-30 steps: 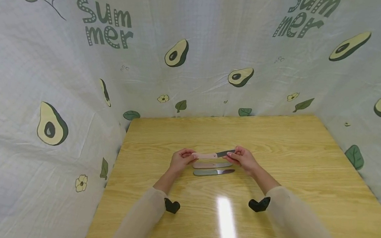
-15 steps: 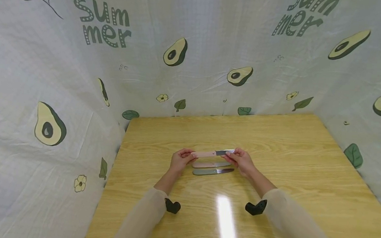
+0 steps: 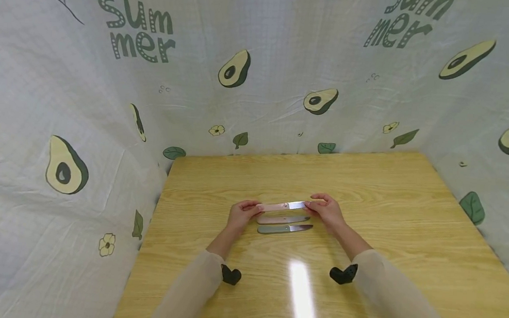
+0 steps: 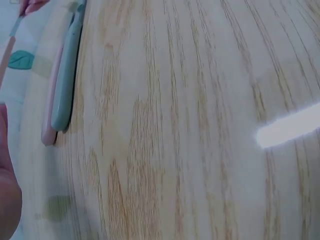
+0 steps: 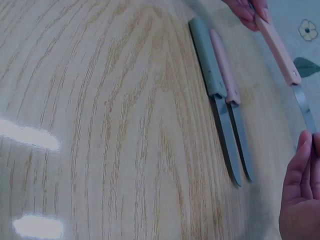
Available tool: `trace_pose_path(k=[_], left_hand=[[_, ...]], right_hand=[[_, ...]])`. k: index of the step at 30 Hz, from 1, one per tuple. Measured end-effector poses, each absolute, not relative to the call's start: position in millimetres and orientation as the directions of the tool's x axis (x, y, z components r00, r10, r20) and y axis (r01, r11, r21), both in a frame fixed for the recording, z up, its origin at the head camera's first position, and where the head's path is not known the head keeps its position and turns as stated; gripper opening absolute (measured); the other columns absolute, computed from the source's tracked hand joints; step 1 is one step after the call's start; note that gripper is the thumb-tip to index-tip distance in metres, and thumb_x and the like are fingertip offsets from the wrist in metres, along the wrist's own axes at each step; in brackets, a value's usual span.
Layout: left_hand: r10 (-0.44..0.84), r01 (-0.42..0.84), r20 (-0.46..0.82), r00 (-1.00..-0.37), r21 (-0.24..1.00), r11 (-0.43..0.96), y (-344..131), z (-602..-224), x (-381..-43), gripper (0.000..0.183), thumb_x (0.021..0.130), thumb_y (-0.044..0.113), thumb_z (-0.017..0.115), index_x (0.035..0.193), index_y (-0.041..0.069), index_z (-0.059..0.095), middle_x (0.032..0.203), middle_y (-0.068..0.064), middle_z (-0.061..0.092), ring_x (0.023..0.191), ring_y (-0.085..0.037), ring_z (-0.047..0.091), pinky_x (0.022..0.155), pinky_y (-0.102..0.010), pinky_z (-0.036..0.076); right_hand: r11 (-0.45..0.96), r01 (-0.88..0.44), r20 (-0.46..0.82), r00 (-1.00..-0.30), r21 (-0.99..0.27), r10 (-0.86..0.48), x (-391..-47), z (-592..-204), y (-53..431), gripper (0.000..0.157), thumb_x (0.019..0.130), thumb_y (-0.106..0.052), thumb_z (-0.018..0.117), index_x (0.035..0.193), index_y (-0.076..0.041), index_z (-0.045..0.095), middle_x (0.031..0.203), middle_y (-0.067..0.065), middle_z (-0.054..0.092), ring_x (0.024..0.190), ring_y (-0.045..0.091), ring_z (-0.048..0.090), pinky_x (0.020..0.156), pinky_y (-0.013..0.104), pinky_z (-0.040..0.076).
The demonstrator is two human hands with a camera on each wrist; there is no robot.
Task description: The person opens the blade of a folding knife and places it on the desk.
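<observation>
A pink-handled knife (image 3: 274, 207) is held up across both hands, its blade to the right. My left hand (image 3: 241, 214) pinches the end of the handle. Toward the blade tip, my right hand (image 3: 326, 212) pinches the steel between thumb and fingers. Just below lie two more knives on the table, side by side: another pink-handled knife (image 3: 272, 221) and a green-handled knife (image 3: 274, 230), both blades pointing right. The right wrist view shows the raised knife (image 5: 277, 47) apart from the lying pair. Only part of the left hand (image 4: 7, 190) enters the left wrist view.
The wooden table (image 3: 408, 227) carries a bright light reflection (image 3: 303, 298) near the front. A white cloth (image 3: 283, 44) printed with avocados and leaves hangs along the back and both sides. Black wrist mounts (image 3: 231, 275) sit by the beige sleeves (image 3: 189, 291).
The held knife's blade has tilted and now shines brightly. My right hand has shifted slightly toward the tip, with its index finger lifted away. The two lying knives stay put.
</observation>
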State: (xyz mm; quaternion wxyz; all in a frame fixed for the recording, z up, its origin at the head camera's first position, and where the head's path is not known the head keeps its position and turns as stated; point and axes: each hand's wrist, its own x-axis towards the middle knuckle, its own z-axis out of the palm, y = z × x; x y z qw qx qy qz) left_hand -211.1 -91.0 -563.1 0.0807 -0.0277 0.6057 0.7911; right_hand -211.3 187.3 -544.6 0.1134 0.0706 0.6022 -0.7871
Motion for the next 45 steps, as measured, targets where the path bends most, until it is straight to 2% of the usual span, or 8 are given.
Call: trace_pose_path(k=[5,11,13,16,21,26,33,45], left_hand=[[0.018,-0.180,-0.180,-0.984,0.961,-0.211,-84,-563,-212,0.030,0.084,0.003,0.072,0.110,-0.012,0.067,0.101,-0.018,0.071,0.082,-0.014,0.072,0.081,-0.031,0.059],[-0.062,-0.263,-0.274,-0.960,0.953,-0.149,-80,-561,-214,0.035,0.089,0.002,0.067,0.120,-0.012,0.061,0.117,-0.026,0.064,0.090,-0.021,0.072,0.089,-0.034,0.056],[-0.085,-0.269,-0.280,-0.956,0.955,-0.122,-80,-564,-215,0.035,0.089,0.002,0.067,0.122,-0.010,0.062,0.116,-0.026,0.064,0.092,-0.023,0.072,0.087,-0.032,0.057],[-0.141,-0.277,-0.279,-0.950,0.960,-0.038,-80,-573,-215,0.038,0.087,0.006,0.070,0.123,-0.003,0.064,0.110,-0.020,0.067,0.089,-0.020,0.073,0.080,-0.024,0.058],[-0.220,-0.272,-0.241,-0.945,0.954,0.124,-81,-581,-213,0.038,0.084,0.013,0.075,0.121,0.005,0.067,0.104,-0.014,0.072,0.084,-0.014,0.073,0.072,-0.020,0.058],[-0.268,-0.254,-0.195,-0.943,0.945,0.207,-78,-581,-209,0.036,0.083,0.018,0.077,0.116,0.008,0.071,0.100,-0.012,0.074,0.085,-0.016,0.073,0.071,-0.021,0.058],[-0.304,-0.239,-0.151,-0.941,0.931,0.277,-75,-579,-209,0.034,0.080,0.021,0.079,0.111,0.007,0.073,0.102,-0.010,0.075,0.090,-0.020,0.072,0.073,-0.027,0.059],[-0.348,-0.241,-0.115,-0.930,0.907,0.345,-75,-576,-208,0.033,0.077,0.018,0.082,0.108,0.008,0.074,0.093,-0.008,0.075,0.084,-0.019,0.070,0.073,-0.032,0.058]], right_hand=[[-0.156,0.343,-0.348,-0.937,-0.926,0.007,-215,-548,186,0.053,0.092,-0.003,0.062,0.136,0.009,0.034,0.077,-0.008,0.071,0.073,0.006,0.071,0.076,0.024,0.059],[-0.175,0.364,-0.374,-0.927,-0.915,0.028,-222,-556,186,0.056,0.091,-0.001,0.063,0.139,0.008,0.035,0.077,-0.005,0.070,0.073,0.007,0.071,0.073,0.021,0.059],[-0.182,0.360,-0.370,-0.929,-0.915,0.019,-223,-557,186,0.057,0.092,0.001,0.062,0.140,0.008,0.034,0.077,-0.005,0.070,0.072,0.006,0.070,0.072,0.019,0.058],[-0.156,0.356,-0.362,-0.932,-0.921,0.010,-223,-560,187,0.057,0.092,0.002,0.060,0.142,0.007,0.033,0.076,-0.006,0.069,0.071,0.005,0.070,0.070,0.018,0.058],[-0.113,0.352,-0.355,-0.935,-0.929,0.004,-224,-565,188,0.059,0.092,0.006,0.059,0.143,0.007,0.030,0.074,-0.005,0.067,0.068,0.006,0.069,0.070,0.018,0.058],[-0.014,0.347,-0.347,-0.938,-0.938,0.015,-227,-570,189,0.059,0.090,0.004,0.063,0.140,0.008,0.033,0.075,-0.003,0.066,0.064,0.007,0.068,0.065,0.018,0.058],[0.282,0.323,-0.321,-0.945,-0.903,0.055,-229,-567,190,0.057,0.087,-0.009,0.071,0.135,0.004,0.041,0.085,0.007,0.069,0.061,0.006,0.067,0.059,0.017,0.055],[0.413,0.308,-0.305,-0.949,-0.857,0.075,-233,-564,184,0.060,0.085,-0.015,0.074,0.134,0.003,0.043,0.091,0.013,0.068,0.058,0.004,0.065,0.058,0.018,0.055]])
